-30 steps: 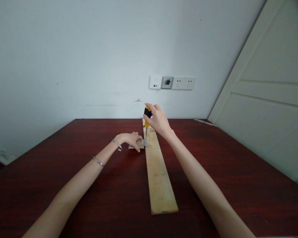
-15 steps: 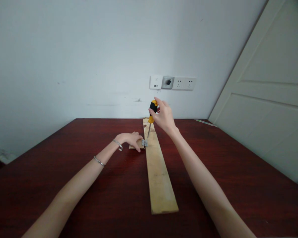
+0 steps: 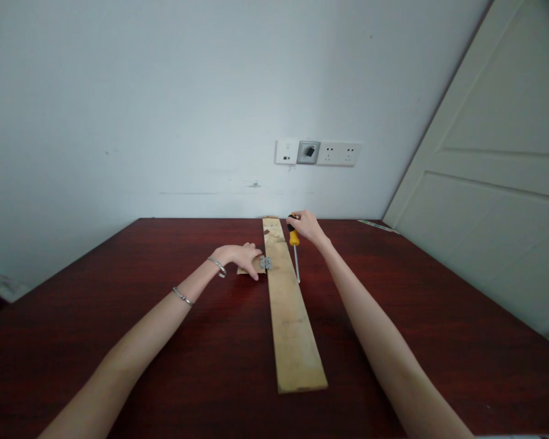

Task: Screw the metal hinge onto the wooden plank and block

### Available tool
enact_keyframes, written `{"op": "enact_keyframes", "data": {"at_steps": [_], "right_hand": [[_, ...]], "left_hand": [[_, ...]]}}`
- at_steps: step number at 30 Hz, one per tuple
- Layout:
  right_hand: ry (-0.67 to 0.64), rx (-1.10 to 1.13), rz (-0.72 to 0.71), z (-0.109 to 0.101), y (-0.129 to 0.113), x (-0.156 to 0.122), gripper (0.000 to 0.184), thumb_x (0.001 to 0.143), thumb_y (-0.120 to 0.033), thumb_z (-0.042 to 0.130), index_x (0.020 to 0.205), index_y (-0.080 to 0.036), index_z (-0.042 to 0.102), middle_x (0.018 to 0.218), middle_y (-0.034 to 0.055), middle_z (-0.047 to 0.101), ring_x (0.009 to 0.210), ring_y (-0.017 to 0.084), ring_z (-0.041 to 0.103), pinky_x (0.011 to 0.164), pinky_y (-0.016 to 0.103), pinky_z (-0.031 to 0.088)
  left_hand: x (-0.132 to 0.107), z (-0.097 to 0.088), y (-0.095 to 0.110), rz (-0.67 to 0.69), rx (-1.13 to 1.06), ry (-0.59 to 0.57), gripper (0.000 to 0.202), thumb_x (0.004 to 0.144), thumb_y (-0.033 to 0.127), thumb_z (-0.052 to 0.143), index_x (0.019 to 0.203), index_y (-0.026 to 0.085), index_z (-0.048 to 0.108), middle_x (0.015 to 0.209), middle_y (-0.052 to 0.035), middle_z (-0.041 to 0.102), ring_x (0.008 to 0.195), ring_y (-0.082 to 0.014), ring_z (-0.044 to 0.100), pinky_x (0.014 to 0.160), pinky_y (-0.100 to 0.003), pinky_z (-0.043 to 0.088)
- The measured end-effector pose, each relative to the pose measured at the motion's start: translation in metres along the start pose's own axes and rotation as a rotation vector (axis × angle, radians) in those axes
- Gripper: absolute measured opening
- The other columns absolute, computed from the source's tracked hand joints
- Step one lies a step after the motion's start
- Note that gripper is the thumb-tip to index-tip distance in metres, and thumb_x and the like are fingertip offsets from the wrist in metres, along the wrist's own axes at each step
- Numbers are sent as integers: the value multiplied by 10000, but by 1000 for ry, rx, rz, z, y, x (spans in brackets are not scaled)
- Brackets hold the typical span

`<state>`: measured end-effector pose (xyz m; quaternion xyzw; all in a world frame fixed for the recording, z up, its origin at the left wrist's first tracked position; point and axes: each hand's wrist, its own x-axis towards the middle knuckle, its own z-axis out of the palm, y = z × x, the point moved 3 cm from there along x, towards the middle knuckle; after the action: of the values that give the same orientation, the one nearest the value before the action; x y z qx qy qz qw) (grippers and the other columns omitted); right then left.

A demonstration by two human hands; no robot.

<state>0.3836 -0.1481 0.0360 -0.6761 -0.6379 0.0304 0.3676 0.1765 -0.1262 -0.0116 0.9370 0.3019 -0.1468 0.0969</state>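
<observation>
A long, pale wooden board (image 3: 293,317) lies lengthwise on the dark red table. At its left edge a small metal hinge (image 3: 266,262) bridges it and a short wooden piece (image 3: 257,264). My left hand (image 3: 243,257) rests on that short piece with its fingers spread, partly covering it. On the board's right side, my right hand (image 3: 307,225) grips a yellow and black screwdriver (image 3: 293,236) by the handle. The screwdriver's shaft points down, its tip close to the board's right edge; whether it touches anything I cannot tell.
The table (image 3: 174,378) backs onto a pale wall carrying a row of switches and sockets (image 3: 318,152). A white panelled door (image 3: 498,164) stands at the right. Near the table's far right corner lies a thin light strip (image 3: 377,226).
My right hand has lowered and shifted slightly right, taking the screwdriver's tip from near the hinge to the board's right edge. My left hand has stayed in place.
</observation>
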Motion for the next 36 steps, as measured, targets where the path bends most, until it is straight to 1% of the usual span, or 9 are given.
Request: {"op": "enact_keyframes", "data": {"at_steps": [5,8,10,13,16,18,22,27,36], "right_hand": [[-104,-15,54,28,22,0,283,737,-324,504,624,-124,671,528,23,543,573,132,460,541,233,301],[-153,-22,68,39,30,-1,286,742,-319,507,645,-128,697,554,30,583,584,135,492,542,224,313],[-182,-28,69,45,33,-2,284,746,-305,510,671,-126,717,582,35,611,597,136,515,547,217,323],[-213,-41,68,53,36,-3,288,754,-294,516,726,-116,741,619,43,643,620,143,546,559,215,336],[-232,-50,72,57,39,-4,306,765,-303,519,769,-108,754,649,54,666,641,151,565,564,213,347],[-242,-54,76,59,41,-4,315,772,-316,522,791,-108,757,668,58,676,650,151,573,566,208,353],[-257,-61,86,60,43,-5,318,781,-339,528,768,-111,750,667,61,676,650,147,576,556,201,350],[-263,-71,88,64,43,-4,296,780,-328,537,732,-112,734,661,64,671,638,145,570,547,203,341],[-259,-66,77,67,43,-5,284,781,-326,540,674,-118,700,633,55,650,641,145,575,545,197,335]], "left_hand": [[2,0,-3,-10,-38,24,954,499,620,740,1283,117,534,1269,-188,521,1131,-335,468,918,-338,395],[2,-4,-5,59,-91,91,888,530,617,740,1246,121,569,1209,-162,564,1089,-305,494,902,-317,397],[3,-7,-5,144,-101,179,737,629,592,698,1207,145,598,1134,-125,590,1041,-267,508,892,-307,397],[6,-9,-1,240,-100,331,412,761,445,633,1071,175,665,982,-78,612,933,-215,528,847,-289,405],[11,-8,5,234,-103,429,184,783,288,604,889,175,703,851,-52,618,832,-182,542,770,-261,415],[14,-6,9,200,-106,461,128,772,224,593,803,168,704,808,-45,625,798,-170,549,734,-247,418],[17,-4,16,134,-123,445,99,729,167,598,734,151,696,794,-41,651,725,-149,559,651,-228,409],[18,-2,20,105,-153,400,97,704,148,586,643,137,660,646,-18,620,592,-120,526,548,-213,369],[16,-2,26,74,-83,442,96,733,168,589,652,140,633,717,-46,625,653,-146,529,581,-244,381]]}}
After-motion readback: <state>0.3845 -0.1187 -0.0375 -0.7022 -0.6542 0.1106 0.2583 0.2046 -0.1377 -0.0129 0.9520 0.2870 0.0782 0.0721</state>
